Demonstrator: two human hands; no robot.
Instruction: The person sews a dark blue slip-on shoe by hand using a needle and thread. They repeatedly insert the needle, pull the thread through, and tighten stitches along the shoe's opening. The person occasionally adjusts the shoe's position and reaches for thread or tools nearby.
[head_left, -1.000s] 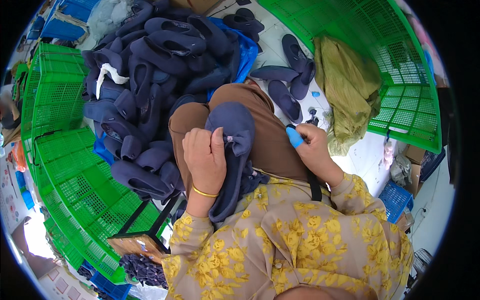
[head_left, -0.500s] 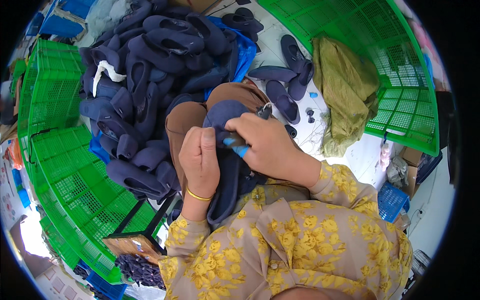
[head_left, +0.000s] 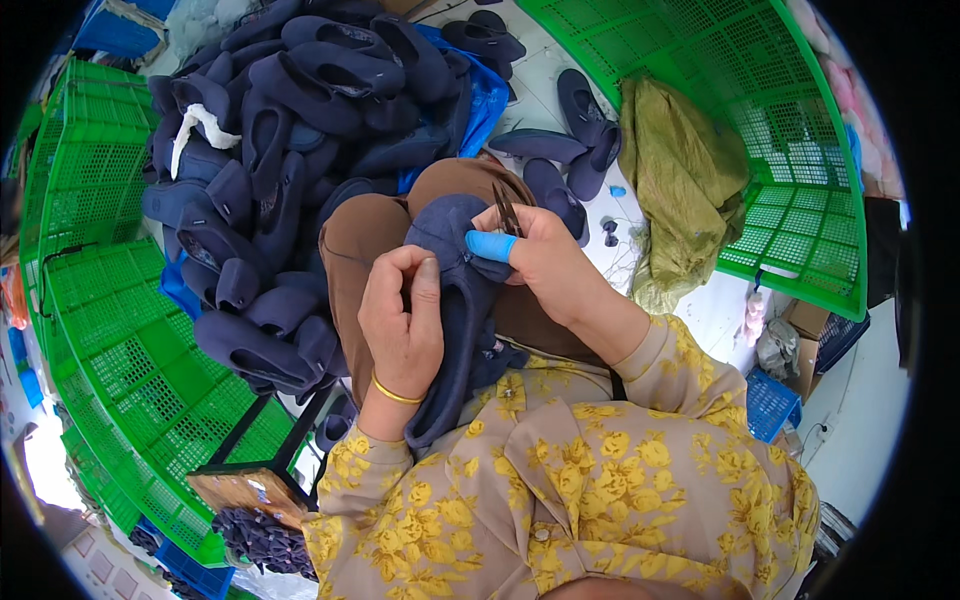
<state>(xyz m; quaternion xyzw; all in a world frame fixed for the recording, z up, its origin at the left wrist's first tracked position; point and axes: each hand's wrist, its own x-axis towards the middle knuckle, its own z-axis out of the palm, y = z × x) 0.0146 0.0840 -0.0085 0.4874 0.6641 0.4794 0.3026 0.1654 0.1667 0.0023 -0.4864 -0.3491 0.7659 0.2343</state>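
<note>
Across my lap lies a navy cloth shoe (head_left: pixel 440 228), its toe pointing away and its opening toward me. My left hand (head_left: pixel 402 325) is at the shoe's left edge, thumb and forefinger bent together against it; whether a thread is between them is too small to tell. On the other side, my right hand (head_left: pixel 560 265) presses its blue-wrapped thumb on the shoe near the opening. Dark pointed snips (head_left: pixel 507 208) stick up from between that hand's fingers, their handles hidden in the palm.
A big heap of navy shoes (head_left: pixel 330 75) rises ahead and left. Several more shoes (head_left: pixel 580 110) lie on the white floor, near an olive cloth sack (head_left: pixel 680 170). Green mesh crates stand left (head_left: pixel 120 330) and right (head_left: pixel 810 210). A wooden-topped stool (head_left: pixel 245 490) is lower left.
My right hand has turned, so the snips now point up and away and the blue-wrapped thumb lies on the shoe. My left thumb and forefinger have shifted down slightly along its edge.
</note>
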